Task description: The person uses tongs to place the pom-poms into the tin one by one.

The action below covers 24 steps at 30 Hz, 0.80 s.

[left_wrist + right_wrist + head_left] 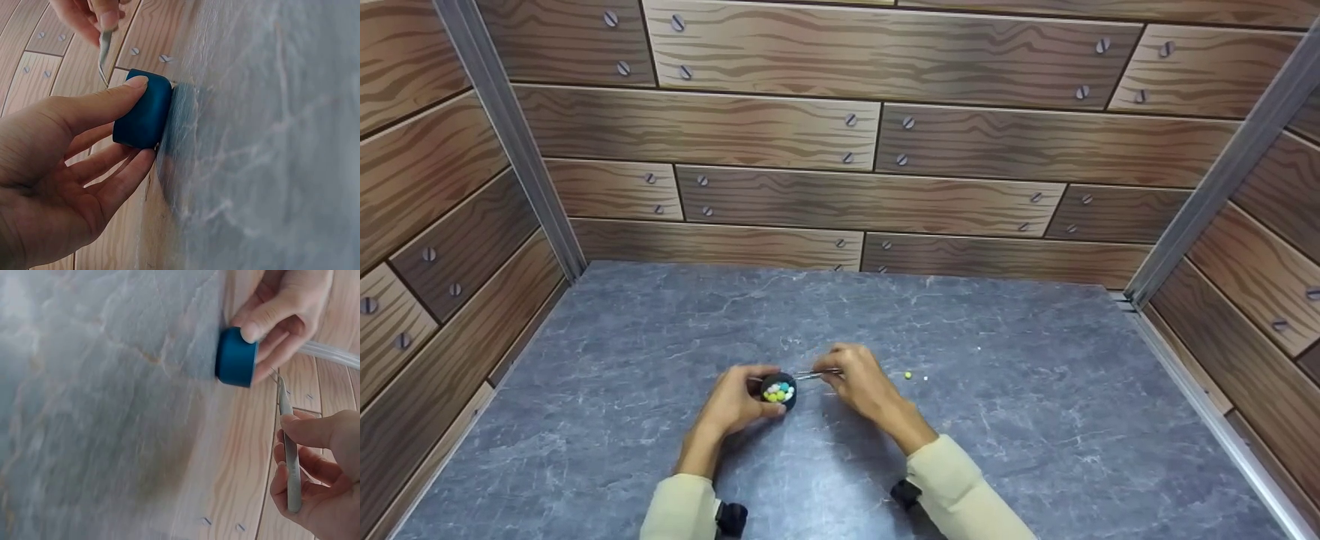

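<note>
My left hand grips a small round dark blue cup between thumb and fingers, with its base on the table. Inside the cup lie several small beads, yellow, white and blue. Silver tweezers are pinched in my right hand, to the right of the cup. Their fine tips point toward the cup, close to its rim and just above it in the right wrist view. No bead shows between the tips. A yellow-green bead lies loose to the right of my right hand, beside a tiny white bead.
The grey marbled tabletop carries a tiny white speck farther right. Wood-patterned panels wall it at the back and both sides. Metal posts stand at the back corners.
</note>
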{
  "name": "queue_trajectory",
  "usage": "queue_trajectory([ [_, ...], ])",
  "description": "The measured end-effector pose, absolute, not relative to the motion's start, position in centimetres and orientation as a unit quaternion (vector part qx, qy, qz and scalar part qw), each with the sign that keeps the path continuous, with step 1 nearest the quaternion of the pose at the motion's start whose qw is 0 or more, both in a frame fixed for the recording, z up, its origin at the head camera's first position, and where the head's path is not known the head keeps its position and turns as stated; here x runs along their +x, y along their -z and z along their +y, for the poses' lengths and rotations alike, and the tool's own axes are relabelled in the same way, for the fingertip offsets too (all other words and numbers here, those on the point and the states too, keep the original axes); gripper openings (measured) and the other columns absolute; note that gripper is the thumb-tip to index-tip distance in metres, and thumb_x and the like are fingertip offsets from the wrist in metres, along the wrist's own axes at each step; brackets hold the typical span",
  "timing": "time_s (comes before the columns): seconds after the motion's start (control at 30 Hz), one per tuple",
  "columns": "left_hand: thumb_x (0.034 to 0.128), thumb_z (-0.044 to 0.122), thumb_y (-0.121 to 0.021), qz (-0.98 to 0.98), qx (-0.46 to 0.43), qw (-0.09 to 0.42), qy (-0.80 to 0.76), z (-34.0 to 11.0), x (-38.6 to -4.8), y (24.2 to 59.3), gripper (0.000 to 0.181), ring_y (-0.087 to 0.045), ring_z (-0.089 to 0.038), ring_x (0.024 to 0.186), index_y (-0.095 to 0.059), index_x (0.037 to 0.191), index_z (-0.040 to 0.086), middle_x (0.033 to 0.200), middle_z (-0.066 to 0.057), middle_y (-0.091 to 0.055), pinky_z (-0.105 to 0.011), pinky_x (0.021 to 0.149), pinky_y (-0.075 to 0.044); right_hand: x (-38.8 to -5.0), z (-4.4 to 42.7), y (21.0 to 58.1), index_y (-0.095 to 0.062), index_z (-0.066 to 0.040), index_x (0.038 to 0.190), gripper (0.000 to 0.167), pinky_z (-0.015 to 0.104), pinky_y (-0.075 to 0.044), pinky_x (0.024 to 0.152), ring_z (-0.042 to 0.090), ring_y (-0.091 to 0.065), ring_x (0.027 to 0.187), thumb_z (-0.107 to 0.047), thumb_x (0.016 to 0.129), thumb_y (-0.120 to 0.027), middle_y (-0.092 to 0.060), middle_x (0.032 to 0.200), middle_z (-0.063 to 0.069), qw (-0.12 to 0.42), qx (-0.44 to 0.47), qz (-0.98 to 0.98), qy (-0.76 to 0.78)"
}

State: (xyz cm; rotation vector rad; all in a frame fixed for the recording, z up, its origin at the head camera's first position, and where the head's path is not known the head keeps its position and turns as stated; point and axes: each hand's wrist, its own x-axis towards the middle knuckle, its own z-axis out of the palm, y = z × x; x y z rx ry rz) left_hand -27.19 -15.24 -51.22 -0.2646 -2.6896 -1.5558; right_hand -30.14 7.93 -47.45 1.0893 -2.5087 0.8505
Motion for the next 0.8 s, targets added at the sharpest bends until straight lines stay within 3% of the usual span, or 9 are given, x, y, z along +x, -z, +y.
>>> queue_trajectory([
  [0.4, 0.0726, 0.003, -0.091, -0.865, -0.079, 0.01, 0.495, -15.2, -27.2, 51.1, 0.058, -0.073, -0.032, 0.106, -0.071, 0.127, 0.0, 0.118, -0.02, -0.076, -0.05, 0.097, -0.056, -29.9, 12.7, 47.4, -0.081, 0.0, 0.091, 0.013, 0.035, -0.061, 0.077, 0.026, -0.074, 0.08, 0.004, 0.079, -0.081, -0.077, 0.085, 0.011, 0.174, 0.344, -0.871, -0.305],
  [0.8, 0.0724, 0.002, -0.091, -0.865, -0.078, 0.011, 0.496, -15.2, -27.2, 51.3, 0.058, -0.073, -0.032, 0.106, -0.071, 0.127, 0.0, 0.119, -0.02, -0.075, -0.049, 0.095, -0.057, -29.4, 16.9, 47.6, -0.081, -0.002, 0.09, 0.012, 0.035, -0.062, 0.076, 0.025, -0.074, 0.081, 0.004, 0.08, -0.082, -0.078, 0.086, 0.008, 0.174, 0.31, -0.885, -0.301],
])
